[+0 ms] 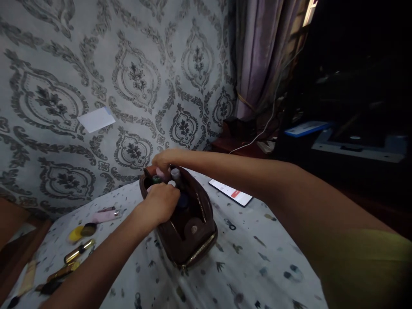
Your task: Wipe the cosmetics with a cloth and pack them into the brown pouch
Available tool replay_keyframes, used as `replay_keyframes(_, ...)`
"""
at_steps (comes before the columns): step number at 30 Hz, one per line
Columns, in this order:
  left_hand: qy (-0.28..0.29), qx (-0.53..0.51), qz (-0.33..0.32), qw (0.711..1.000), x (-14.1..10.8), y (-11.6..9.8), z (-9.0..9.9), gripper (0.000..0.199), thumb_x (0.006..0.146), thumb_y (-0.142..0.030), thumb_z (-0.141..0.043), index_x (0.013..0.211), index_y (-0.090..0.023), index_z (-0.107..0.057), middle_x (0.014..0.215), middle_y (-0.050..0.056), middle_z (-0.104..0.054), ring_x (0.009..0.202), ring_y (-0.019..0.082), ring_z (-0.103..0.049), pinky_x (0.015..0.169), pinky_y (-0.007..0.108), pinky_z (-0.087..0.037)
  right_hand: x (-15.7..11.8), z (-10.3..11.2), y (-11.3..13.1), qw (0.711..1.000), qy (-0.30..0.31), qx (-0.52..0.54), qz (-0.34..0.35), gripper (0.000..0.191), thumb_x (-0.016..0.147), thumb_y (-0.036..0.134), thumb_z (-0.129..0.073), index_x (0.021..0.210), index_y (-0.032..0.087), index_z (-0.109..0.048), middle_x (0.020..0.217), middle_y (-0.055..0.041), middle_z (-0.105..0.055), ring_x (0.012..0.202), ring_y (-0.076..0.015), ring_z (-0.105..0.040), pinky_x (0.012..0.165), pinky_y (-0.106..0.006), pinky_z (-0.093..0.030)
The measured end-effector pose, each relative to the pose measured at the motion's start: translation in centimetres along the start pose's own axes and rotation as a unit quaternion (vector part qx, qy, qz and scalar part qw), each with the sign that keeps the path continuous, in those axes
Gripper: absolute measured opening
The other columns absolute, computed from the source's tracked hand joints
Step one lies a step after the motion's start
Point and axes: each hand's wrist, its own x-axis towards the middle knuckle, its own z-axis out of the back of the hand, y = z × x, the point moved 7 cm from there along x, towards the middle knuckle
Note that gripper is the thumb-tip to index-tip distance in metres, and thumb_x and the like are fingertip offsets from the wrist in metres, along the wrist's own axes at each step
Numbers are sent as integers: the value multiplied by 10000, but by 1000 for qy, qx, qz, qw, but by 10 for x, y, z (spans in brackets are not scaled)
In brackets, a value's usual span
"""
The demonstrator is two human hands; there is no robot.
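A dark brown bag (pixel 193 240) with a gold zipper lies open on the patterned tablecloth (pixel 244 266). Several containers stand inside it, among them a bottle with a pale cap (pixel 175 173) and a dark blue item (pixel 183 200). My left hand (pixel 163 201) reaches over the bag's left side, fingers curled down into the opening; what they grip is hidden. At the far end of the bag, my right hand (pixel 163 161) is closed around a pink item (pixel 163 173), which shows only in part beneath the fingers.
A phone (pixel 231 192) with a lit screen lies right of the bag, under my right forearm. Pink tubes (pixel 105 216), a yellow round item (pixel 76 234), a gold tube (pixel 79 251) and brushes lie at left. Patterned wallpaper stands behind, with a purple curtain (pixel 260 56) and a white cable.
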Motion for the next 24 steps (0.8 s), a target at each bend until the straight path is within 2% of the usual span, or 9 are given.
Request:
replay_keyframes(6, -2, -5, 1, 1000, -1, 4, -4, 347, 870, -26, -425, 1032, -86, -726, 1027, 198, -743, 976, 312, -726, 823, 457, -585, 8, -4, -10, 1000, -11, 9, -6, 278, 593, 169, -773, 854, 79, -743, 769, -31, -665, 820, -233, -623, 724, -308, -490)
replay_keyframes(12, -27, 3, -14, 1000, 1, 4, -10, 297, 835, -31, -498, 999, -95, -737, 1000, 200, -743, 951, 313, -728, 817, 439, -581, 22, -6, -12, 1000, -3, 7, 0, 308, 562, 193, -795, 848, 90, -745, 777, -43, -680, 840, -238, -606, 706, -299, -487)
replay_keyframes(19, -38, 0, -19, 999, 1, 4, -11, 310, 857, -25, -468, 985, -97, -741, 996, 189, -745, 946, 317, -729, 818, 435, -567, 5, -7, -13, 999, -2, 22, 26, 348, 627, 224, -789, 942, 85, -735, 805, -23, -675, 832, -204, -598, 714, -261, -462)
replay_keyframes(24, -37, -6, -18, 999, 1, 4, -12, 312, 865, -24, -455, 967, -94, -741, 990, 194, -744, 945, 325, -729, 820, 445, -559, -2, -9, -12, 999, 6, 29, 35, 328, 627, 213, -796, 912, 63, -738, 769, -22, -666, 806, -207, -603, 714, -271, -457)
